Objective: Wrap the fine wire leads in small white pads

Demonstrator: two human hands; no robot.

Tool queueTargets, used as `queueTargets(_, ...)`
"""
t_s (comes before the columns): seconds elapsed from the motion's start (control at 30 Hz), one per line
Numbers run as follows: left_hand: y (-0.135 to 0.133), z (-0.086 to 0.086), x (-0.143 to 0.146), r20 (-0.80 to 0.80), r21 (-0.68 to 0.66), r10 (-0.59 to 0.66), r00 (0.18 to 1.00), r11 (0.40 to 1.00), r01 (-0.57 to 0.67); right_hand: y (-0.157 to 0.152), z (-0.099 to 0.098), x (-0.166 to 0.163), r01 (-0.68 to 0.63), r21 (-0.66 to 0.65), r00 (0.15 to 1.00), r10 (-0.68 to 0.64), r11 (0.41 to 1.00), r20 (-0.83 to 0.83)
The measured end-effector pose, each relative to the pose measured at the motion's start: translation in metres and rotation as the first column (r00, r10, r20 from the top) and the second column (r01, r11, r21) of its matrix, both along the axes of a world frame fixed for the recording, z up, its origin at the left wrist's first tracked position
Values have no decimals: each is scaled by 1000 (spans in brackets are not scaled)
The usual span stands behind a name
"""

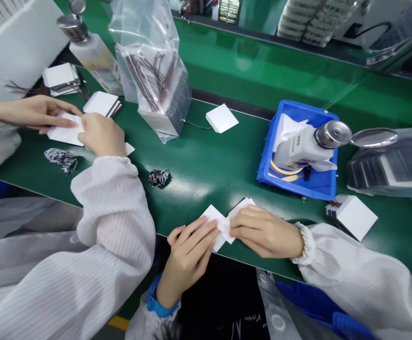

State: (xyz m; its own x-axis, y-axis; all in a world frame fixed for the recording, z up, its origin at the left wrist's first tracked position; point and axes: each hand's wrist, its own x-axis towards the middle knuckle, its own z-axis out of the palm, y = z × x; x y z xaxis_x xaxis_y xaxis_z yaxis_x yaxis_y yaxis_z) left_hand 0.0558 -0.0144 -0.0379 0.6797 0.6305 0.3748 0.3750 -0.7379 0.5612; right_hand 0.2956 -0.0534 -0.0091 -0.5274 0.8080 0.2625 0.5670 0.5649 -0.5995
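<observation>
At the table's front edge, my left hand, with a blue strap on its wrist, holds a thin white square panel. Its fingers lie close together across the panel, and the grip underneath is hidden. My right hand pinches a crumpled white wipe, part of which touches the panel near my left fingertips. Beyond my hands, a similar white panel with a thin lead lies on the green table.
A blue bin contains a pump bottle and wipes. Stacked panels sit right; a bag of wired panels stands at the back. A co-worker's hands handle a white piece at left. Dark crumpled clump nearby.
</observation>
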Motion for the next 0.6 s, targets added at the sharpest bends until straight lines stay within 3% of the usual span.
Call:
queueTargets(0.1, 0, -1, 0, -4, -11, -1, 1000, 1000, 1, 4, 20, 10, -42, -231, 982, -2, 972, -188)
queueTargets(0.17, 0, -1, 0, 11, -13, -1, 1000, 1000, 1, 4, 37, 18, 108, -295, 931, -201, 949, -304)
queueTargets(0.23, 0, 0, 1, 25, -8, 0, 1000, 1000, 0, 2, 51, 24, 345, -307, 821, -444, 887, -360)
queueTargets(0.3, 0, 0, 1, 32, -8, 0, 999, 1000, 0, -1, 55, 25, 429, -358, 761, -545, 829, -351)
queueTargets(0.4, 0, 0, 1, 28, -15, -2, 1000, 1000, 3, -4, 46, 21, 309, -456, 889, -424, 835, -173)
queueTargets(0.47, 0, 0, 1, 25, -17, 3, 1000, 1000, -2, -7, 35, 16, 356, -385, 927, -375, 852, 26)
queueTargets(0.53, 0, 0, 1, 26, -13, 9, 1000, 1000, -8, -11, 28, 10, 470, -163, 877, -438, 867, 197)
queueTargets(0.6, 0, -1, 1, 28, -10, 10, 1000, 1000, -10, -14, 24, 5, 500, 52, 830, -495, 865, 257)
